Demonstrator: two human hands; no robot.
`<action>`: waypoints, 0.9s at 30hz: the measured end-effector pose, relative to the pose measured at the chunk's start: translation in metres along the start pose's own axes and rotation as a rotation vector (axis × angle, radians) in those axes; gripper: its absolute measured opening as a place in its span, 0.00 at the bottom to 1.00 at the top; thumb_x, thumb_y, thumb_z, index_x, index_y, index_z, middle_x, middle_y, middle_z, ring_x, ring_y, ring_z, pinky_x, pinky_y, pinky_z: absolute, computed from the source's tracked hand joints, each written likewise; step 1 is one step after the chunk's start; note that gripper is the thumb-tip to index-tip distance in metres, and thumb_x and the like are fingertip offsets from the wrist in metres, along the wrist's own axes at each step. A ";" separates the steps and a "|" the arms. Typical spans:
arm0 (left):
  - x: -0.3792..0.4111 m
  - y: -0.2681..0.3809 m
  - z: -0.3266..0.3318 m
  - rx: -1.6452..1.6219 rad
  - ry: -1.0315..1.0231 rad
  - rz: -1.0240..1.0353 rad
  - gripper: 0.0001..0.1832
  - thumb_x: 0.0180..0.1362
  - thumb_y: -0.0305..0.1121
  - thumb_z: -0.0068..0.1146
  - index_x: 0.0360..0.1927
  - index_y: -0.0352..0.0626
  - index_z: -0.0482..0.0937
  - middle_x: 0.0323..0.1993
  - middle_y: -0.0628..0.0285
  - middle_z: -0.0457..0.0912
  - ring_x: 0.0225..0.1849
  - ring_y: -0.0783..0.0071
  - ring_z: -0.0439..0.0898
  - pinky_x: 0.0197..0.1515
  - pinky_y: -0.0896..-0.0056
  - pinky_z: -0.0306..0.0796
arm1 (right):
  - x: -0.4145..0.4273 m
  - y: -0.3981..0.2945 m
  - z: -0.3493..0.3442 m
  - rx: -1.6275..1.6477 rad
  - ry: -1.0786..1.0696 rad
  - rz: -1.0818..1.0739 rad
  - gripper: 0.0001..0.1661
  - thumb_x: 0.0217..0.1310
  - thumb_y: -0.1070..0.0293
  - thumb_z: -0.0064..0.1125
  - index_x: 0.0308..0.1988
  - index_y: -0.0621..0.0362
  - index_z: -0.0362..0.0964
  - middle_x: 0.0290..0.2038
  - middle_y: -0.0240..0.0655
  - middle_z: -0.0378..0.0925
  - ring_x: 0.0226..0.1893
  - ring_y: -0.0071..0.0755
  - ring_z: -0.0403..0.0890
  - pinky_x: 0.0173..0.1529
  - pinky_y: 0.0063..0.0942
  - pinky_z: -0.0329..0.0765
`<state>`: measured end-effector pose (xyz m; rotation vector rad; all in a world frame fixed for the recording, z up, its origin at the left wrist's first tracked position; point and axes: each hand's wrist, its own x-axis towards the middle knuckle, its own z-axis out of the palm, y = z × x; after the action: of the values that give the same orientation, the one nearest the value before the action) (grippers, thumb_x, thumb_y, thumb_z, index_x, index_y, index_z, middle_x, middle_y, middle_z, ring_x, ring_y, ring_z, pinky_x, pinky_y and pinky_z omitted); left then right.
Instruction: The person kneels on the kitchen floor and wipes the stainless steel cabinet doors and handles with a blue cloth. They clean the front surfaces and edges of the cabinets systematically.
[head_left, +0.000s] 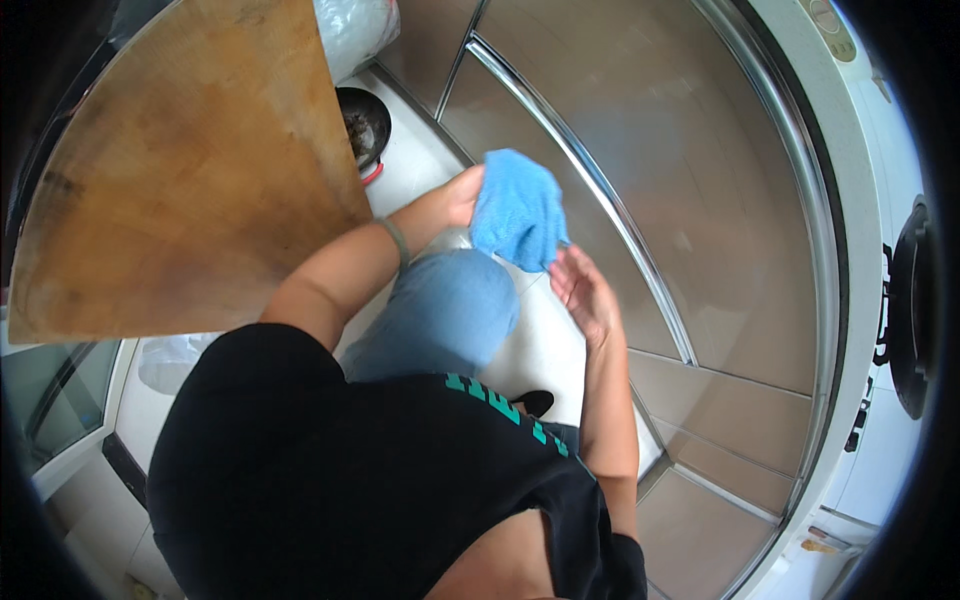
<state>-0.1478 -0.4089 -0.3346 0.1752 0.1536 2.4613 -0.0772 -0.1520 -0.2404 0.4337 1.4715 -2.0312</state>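
A blue terry cloth (519, 214) hangs in front of a drawer front, above my bent knee. My left hand (465, 196) holds it by its left side, and most of the fingers are hidden behind the fabric. At the cloth's lower right corner is my right hand (585, 294), palm partly turned up. Its fingertips meet the edge of the fabric, but whether they pinch it is unclear.
Brown cabinet fronts (720, 225) with a metal handle strip (577, 165) curve along the right. A round-edged wooden board (202, 172) juts in at left, over my left arm. Beyond it, a black wok (367, 124) sits on the white floor (420, 142) near a plastic bag (352, 34).
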 end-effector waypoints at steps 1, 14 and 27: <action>-0.008 0.002 -0.014 -0.005 0.032 0.086 0.24 0.67 0.45 0.37 0.52 0.34 0.72 0.52 0.51 0.76 0.54 0.61 0.75 0.60 0.58 0.66 | -0.004 0.009 -0.003 0.033 0.009 0.031 0.20 0.66 0.65 0.45 0.57 0.56 0.61 0.53 0.41 0.73 0.47 0.35 0.77 0.49 0.30 0.76; 0.081 0.009 -0.156 0.352 0.891 0.558 0.10 0.64 0.35 0.43 0.47 0.48 0.71 0.41 0.67 0.73 0.43 0.77 0.72 0.49 0.72 0.66 | -0.036 0.072 -0.066 0.165 0.312 0.094 0.24 0.64 0.64 0.48 0.58 0.58 0.61 0.52 0.41 0.73 0.47 0.33 0.77 0.48 0.27 0.76; 0.072 0.008 -0.106 1.048 1.055 0.488 0.30 0.55 0.33 0.48 0.63 0.37 0.59 0.64 0.47 0.59 0.66 0.55 0.58 0.67 0.62 0.52 | 0.008 0.052 -0.030 0.088 0.199 0.090 0.23 0.65 0.66 0.46 0.58 0.60 0.61 0.52 0.44 0.73 0.46 0.33 0.78 0.47 0.26 0.77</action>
<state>-0.2262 -0.3767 -0.4311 -0.7429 2.0117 2.3857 -0.0531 -0.1371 -0.2942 0.7444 1.4520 -2.0340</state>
